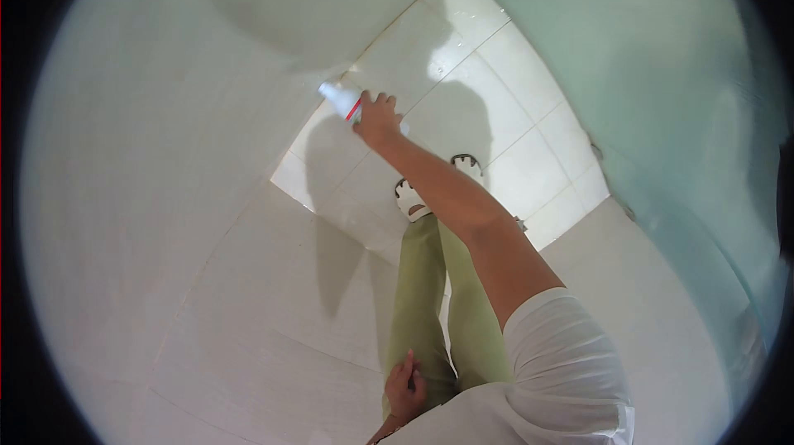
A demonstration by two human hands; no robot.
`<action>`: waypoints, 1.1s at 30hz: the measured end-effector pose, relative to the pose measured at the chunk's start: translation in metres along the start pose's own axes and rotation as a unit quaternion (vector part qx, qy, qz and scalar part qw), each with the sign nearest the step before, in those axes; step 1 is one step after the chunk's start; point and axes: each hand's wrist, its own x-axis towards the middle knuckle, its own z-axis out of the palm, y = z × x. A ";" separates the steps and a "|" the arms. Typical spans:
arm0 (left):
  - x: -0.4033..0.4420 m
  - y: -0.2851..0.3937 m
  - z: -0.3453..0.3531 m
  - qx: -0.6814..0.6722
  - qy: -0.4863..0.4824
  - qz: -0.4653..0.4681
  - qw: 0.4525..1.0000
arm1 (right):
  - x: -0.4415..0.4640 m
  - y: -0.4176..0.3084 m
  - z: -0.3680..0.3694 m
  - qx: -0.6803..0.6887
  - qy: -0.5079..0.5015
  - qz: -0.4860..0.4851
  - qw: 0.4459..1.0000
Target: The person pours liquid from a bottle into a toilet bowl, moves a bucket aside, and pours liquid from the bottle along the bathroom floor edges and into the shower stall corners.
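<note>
My right hand (380,121) is stretched out over the tiled floor, its fingers wrapped round a white bottle (341,99) with a red band. The bottle is tilted, its narrow end pointing toward the wall at the upper left. Part of the bottle is hidden behind the fingers. Low in the view, my left hand (406,389) rests near the green trousers (420,292), with a finger extended and the others partly curled; I see nothing in it.
Pale walls (165,155) rise at the left. A greenish glass panel (645,89) with metal fittings stands at the right. White tiles (529,73) cover the floor, with wet spots at the far end. Two white sandals (411,200) stand on them.
</note>
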 end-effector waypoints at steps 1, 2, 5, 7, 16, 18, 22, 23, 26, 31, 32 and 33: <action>-0.001 0.002 0.001 0.006 -0.015 0.000 1.000 | -0.018 -0.003 -0.014 0.041 -0.006 -0.041 0.998; -0.001 0.006 0.002 0.002 -0.009 0.005 1.000 | -0.035 -0.005 -0.033 0.037 -0.001 -0.046 0.998; -0.003 0.007 0.012 -0.018 -0.004 0.026 0.999 | -0.084 0.013 -0.075 0.141 0.052 -0.150 0.977; -0.009 -0.002 0.012 -0.039 0.010 0.029 0.999 | -0.126 0.034 -0.108 0.175 0.071 -0.166 0.968; -0.009 0.055 -0.078 -0.098 0.010 0.156 0.983 | -0.349 0.160 -0.304 0.164 0.220 -0.061 0.960; 0.010 0.088 -0.101 -0.110 0.012 0.231 0.967 | -0.402 0.188 -0.327 0.190 0.281 -0.004 0.941; 0.022 0.231 -0.140 -0.062 -0.057 0.373 0.924 | -0.503 0.229 -0.347 0.256 0.375 0.153 0.878; 0.021 0.270 -0.142 -0.049 -0.080 0.441 0.893 | -0.518 0.241 -0.348 0.283 0.403 0.191 0.849; -0.013 0.384 -0.127 -0.022 -0.151 0.565 0.811 | -0.553 0.272 -0.344 0.327 0.475 0.243 0.780; -0.081 0.514 -0.044 0.025 -0.221 0.682 0.697 | -0.589 0.304 -0.354 0.380 0.533 0.295 0.697; -0.090 0.530 -0.025 0.008 -0.233 0.653 0.721 | -0.592 0.312 -0.357 0.382 0.537 0.298 0.691; -0.098 0.545 -0.005 -0.009 -0.244 0.622 0.744 | -0.597 0.318 -0.363 0.384 0.541 0.301 0.685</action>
